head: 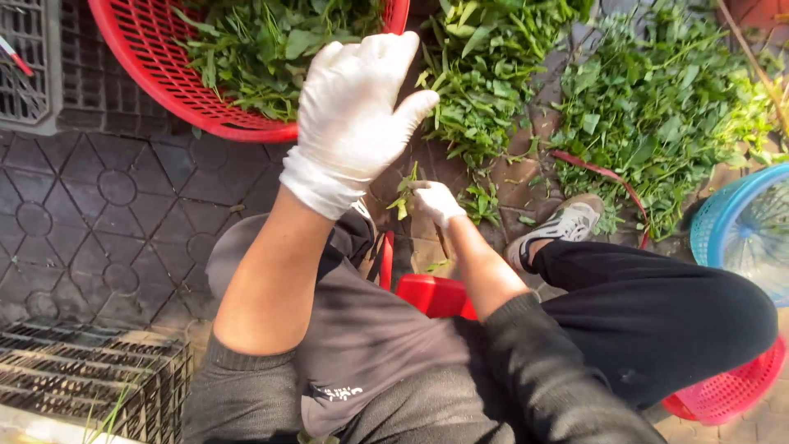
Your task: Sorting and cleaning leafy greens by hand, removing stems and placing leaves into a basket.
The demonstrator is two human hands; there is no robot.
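left hand point(355, 115): gloved, fingers spread, holding nothing, raised by the red basket point(156, 78) of greens | right hand point(436, 201): gloved, pinching a leafy sprig point(403, 193) low over the paving | loose greens pile point(485, 74) just beyond it

A red stool point(434, 294) stands on the dark patterned paving point(90, 205). Up and left of the stool lies a grey grid crate point(31, 74), and down left a black crate point(90, 378). To its right sit a blue basket point(744, 226) and, lower, a pink basket point(731, 386).
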